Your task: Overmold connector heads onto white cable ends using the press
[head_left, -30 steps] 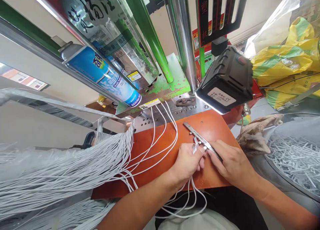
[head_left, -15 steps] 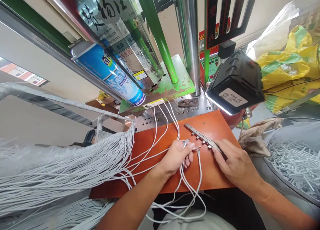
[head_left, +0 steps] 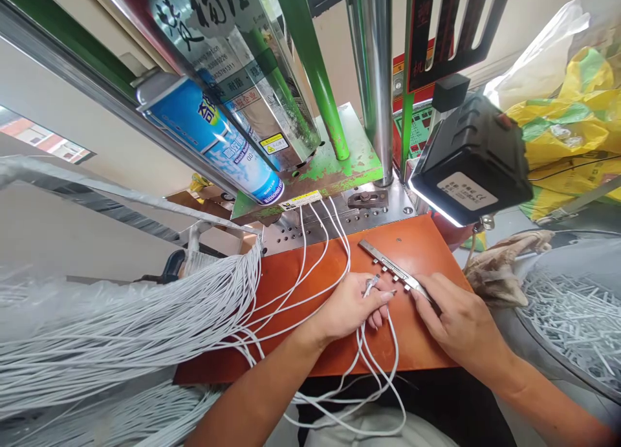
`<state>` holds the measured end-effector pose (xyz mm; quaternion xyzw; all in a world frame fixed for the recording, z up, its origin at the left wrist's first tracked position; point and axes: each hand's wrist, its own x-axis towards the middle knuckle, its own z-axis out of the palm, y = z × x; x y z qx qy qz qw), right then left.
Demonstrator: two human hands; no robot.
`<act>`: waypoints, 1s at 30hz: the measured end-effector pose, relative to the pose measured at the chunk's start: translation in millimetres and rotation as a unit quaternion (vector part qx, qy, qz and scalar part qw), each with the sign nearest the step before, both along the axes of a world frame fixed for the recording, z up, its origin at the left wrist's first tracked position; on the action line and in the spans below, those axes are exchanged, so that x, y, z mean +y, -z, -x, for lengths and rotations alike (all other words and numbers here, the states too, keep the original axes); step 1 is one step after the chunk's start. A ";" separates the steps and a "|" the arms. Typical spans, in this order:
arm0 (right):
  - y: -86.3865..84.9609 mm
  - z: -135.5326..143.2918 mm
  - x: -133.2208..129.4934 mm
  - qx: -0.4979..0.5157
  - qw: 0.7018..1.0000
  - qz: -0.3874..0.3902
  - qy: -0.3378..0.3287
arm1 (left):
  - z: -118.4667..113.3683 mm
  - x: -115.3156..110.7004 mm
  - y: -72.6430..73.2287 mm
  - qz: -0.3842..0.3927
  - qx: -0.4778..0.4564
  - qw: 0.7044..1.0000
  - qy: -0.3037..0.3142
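Note:
My left hand (head_left: 356, 305) is closed around several white cables (head_left: 392, 343), whose metal connector ends (head_left: 371, 283) poke out between thumb and fingers. Below it the cables loop over the board's front edge. In my right hand (head_left: 451, 317) is the near end of a narrow metal bar (head_left: 391, 266) with small square studs along its left side. The bar slants away over the orange board (head_left: 310, 272). Left thumb and the bar's nearest studs are close together; whether they touch I cannot tell.
A thick bundle of white cables (head_left: 145, 330) lies left. Behind the board stands a green press (head_left: 349, 169) with a blue spray can (head_left: 218, 136); cables run under it. A black work lamp (head_left: 478, 156) hangs right, above a bin of white plastic scraps (head_left: 572, 330).
My left hand has moved slightly right, closer to the bar, with the cables in it. A connector that stuck out past the fingers is now in the hand. My right hand holds nearly still.

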<state>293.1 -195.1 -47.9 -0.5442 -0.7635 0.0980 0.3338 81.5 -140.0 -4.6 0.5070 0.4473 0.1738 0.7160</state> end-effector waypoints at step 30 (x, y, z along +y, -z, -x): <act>-10.6 -5.2 0.2 0.164 0.983 0.074 0.043 | -13.5 -18.3 0.8 -0.174 0.164 0.970 -0.031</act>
